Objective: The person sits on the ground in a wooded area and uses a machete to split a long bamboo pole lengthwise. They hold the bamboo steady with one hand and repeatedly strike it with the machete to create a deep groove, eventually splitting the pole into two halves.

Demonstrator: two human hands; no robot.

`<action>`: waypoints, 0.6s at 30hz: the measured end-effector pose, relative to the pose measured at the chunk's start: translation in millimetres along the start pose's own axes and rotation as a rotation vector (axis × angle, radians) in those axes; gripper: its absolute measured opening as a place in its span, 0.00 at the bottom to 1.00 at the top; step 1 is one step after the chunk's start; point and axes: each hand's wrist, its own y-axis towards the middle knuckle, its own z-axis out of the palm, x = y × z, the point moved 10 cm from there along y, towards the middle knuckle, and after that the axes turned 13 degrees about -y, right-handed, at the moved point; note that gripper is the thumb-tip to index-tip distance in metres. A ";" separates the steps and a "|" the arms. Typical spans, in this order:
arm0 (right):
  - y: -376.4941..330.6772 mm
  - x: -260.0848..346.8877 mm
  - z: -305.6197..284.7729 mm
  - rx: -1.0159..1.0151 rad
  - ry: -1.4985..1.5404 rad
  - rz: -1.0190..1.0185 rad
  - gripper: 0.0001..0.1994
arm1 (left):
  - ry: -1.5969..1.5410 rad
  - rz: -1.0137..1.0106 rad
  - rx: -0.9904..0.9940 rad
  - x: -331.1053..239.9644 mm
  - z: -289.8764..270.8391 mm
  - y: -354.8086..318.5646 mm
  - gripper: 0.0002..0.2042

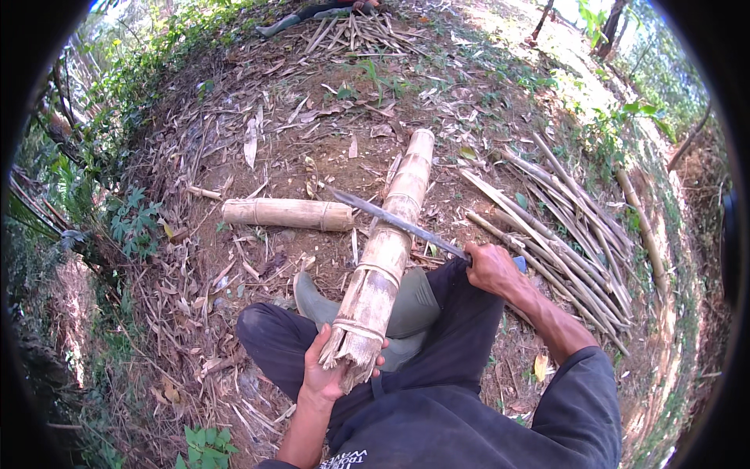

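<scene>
The fingers of the left hand (332,367) curl around the frayed, split near end of a thick bamboo pole (391,246), grasping it from below — the thumb shows on the right of the splintered tip. The fingers of the right hand (491,267) are clenched on the handle of a long knife (394,221), whose dark blade runs up and to the left and lies across the pole about midway along it, its tip just past the pole's left side.

The pole slants from the left hand away toward the upper right, its near part resting over a green rubber boot (406,309) and the person's dark trousers (437,328); pale bands ring it at the joints and its near half is cracked lengthwise. The far end lies on the bare ground (312,148).

Left of the pole, close beside its middle, a shorter bamboo piece (287,213) lies crosswise on the earth. Right of the pole a pile of thin split bamboo strips (558,227) fans out, well apart from the blade. Beyond the pole's far end, near the top edge, a second heap of split strips (351,31) lies by another person's leg (301,16). Dry leaves and husks litter the ground all round the pole, with green plants (133,223) off to its left.
</scene>
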 end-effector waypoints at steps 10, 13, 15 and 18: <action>-7.5 21.3 -14.8 0.058 -0.012 -0.020 0.09 | -0.188 0.018 0.068 11.3 1.1 1.6 0.40; -21.1 40.3 -16.6 -0.026 -0.021 -0.174 0.09 | -0.263 0.020 0.091 11.6 6.3 0.7 0.41; -11.6 19.8 -11.4 0.013 0.002 -0.074 0.09 | -0.317 0.007 0.094 13.4 4.3 -0.8 0.41; 1.6 -2.4 -6.2 -0.013 -0.006 -0.007 0.09 | -0.329 -0.004 0.110 12.9 1.3 0.8 0.42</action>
